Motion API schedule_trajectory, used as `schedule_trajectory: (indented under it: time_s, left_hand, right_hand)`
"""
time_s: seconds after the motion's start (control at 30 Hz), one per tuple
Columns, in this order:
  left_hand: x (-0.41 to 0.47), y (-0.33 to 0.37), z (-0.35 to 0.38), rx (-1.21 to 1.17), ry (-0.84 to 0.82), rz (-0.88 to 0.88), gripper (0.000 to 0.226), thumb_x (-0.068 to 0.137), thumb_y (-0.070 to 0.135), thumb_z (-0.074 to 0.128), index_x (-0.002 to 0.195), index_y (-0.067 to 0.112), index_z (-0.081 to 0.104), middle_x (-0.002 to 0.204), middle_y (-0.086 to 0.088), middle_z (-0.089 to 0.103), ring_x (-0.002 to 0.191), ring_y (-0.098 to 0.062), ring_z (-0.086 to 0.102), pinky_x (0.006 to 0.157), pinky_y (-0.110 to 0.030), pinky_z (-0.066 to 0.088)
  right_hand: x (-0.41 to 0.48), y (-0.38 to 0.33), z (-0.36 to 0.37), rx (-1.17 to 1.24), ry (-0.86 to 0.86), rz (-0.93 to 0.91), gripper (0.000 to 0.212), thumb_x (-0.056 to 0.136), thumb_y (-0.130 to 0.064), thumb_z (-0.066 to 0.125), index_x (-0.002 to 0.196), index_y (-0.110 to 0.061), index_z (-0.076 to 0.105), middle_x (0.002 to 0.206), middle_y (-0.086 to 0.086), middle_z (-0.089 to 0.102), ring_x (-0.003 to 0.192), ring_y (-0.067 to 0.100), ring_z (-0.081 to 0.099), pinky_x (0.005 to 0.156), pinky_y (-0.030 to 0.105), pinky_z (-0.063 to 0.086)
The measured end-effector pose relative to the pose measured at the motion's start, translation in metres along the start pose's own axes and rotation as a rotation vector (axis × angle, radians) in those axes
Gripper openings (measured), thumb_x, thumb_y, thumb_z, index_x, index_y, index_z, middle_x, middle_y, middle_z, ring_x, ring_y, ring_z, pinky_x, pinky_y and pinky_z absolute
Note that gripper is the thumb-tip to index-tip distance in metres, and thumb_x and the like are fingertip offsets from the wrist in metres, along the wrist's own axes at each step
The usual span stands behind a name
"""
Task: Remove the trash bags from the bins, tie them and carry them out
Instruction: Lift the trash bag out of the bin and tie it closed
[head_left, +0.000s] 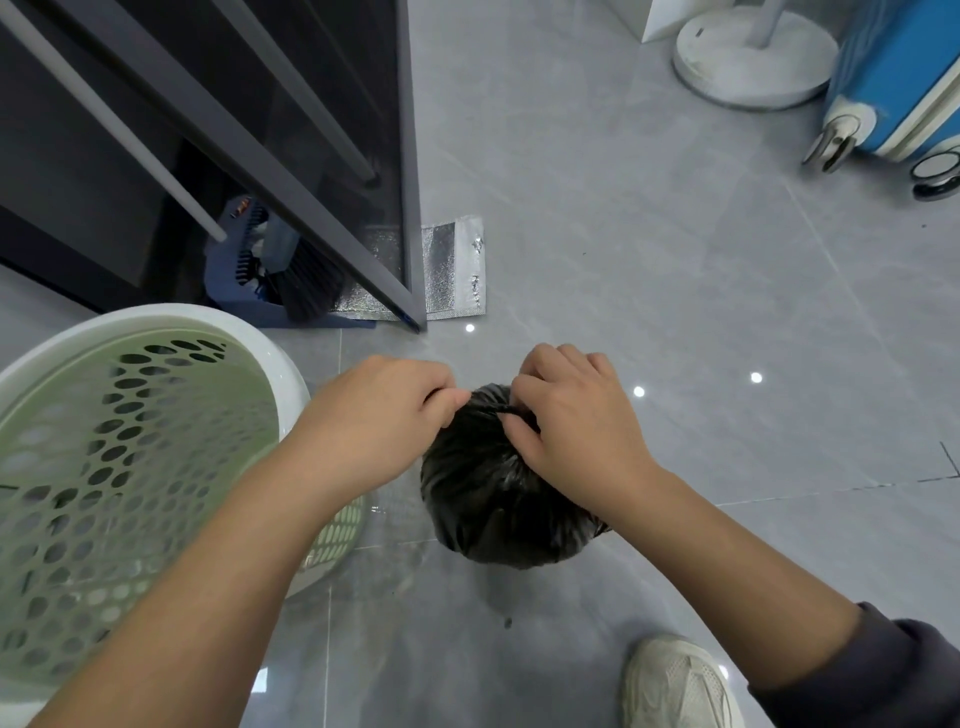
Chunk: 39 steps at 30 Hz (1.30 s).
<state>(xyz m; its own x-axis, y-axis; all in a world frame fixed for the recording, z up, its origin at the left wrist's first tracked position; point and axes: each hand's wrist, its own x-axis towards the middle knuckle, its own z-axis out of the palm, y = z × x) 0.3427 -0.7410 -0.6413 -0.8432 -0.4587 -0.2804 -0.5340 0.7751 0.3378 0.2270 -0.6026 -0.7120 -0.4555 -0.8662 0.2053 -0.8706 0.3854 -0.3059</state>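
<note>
We count one black trash bag (498, 504), and it sits on the grey tiled floor (675, 312) just to the right of one perforated green-and-white bin (156, 318), outside it. Both of our hands are on the gathered top of the bag. Our left hand (384, 410) has its fingers (447, 401) curled and pinching the bag's neck from the left. Our right hand (571, 426) has its fingers (524, 432) bent round a twisted black strand at the very top. One pale shoe (675, 680) stands on the floor below the bag, apart from it. Past the bin, one dark brush (306, 291) rests in one blue dustpan (228, 291) behind a dark-framed glass door (410, 156), with one silver foil pouch (452, 270) lying flat beside the frame. At the far right we see one white round stand base (753, 62) and one blue suitcase (904, 73), two of its wheels showing.
</note>
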Motion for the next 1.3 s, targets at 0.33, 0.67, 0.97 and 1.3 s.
schedule_trajectory:
  time_s: [0.33, 0.67, 0.97, 1.3]
  left_hand:
    - [0.003, -0.004, 0.009, -0.121, -0.001, -0.033, 0.027, 0.095, 0.035, 0.045, 0.076, 0.02, 0.055, 0.064, 0.008, 0.052, 0.066, -0.008, 0.048, 0.058, -0.029, 0.038]
    - [-0.001, -0.019, 0.019, -0.18, 0.035, -0.073, 0.034, 0.096, 0.037, 0.042, 0.072, 0.016, 0.054, 0.054, 0.005, 0.044, 0.06, -0.014, 0.047, 0.065, -0.036, 0.042]
    - [-0.001, -0.006, 0.003, -0.31, -0.028, -0.081, 0.043, 0.098, 0.034, 0.04, 0.06, 0.015, 0.041, 0.052, 0.006, 0.038, 0.049, -0.011, 0.035, 0.054, -0.031, 0.028]
    - [-0.001, 0.0, -0.004, -0.197, 0.1, 0.03, 0.038, 0.093, 0.043, 0.038, 0.069, 0.017, 0.052, 0.059, 0.004, 0.05, 0.066, -0.016, 0.051, 0.067, -0.039, 0.044]
  right_hand:
    - [0.001, -0.002, -0.003, 0.218, -0.092, 0.158, 0.018, 0.091, -0.041, 0.055, 0.092, -0.023, 0.056, 0.078, -0.008, 0.057, 0.074, 0.022, 0.057, 0.064, 0.035, 0.046]
    - [0.0, 0.001, -0.005, 0.48, -0.225, 0.181, 0.014, 0.086, -0.037, 0.064, 0.077, -0.026, 0.061, 0.064, -0.011, 0.054, 0.065, 0.01, 0.052, 0.064, 0.035, 0.048]
    - [0.004, 0.0, -0.006, -0.036, 0.049, 0.048, 0.013, 0.08, -0.024, 0.064, 0.074, -0.015, 0.056, 0.076, -0.001, 0.055, 0.061, 0.025, 0.056, 0.049, 0.025, 0.027]
    - [0.013, -0.01, -0.015, -0.065, -0.01, 0.151, 0.014, 0.089, -0.028, 0.046, 0.099, -0.018, 0.044, 0.069, -0.002, 0.053, 0.057, 0.03, 0.046, 0.048, 0.03, 0.031]
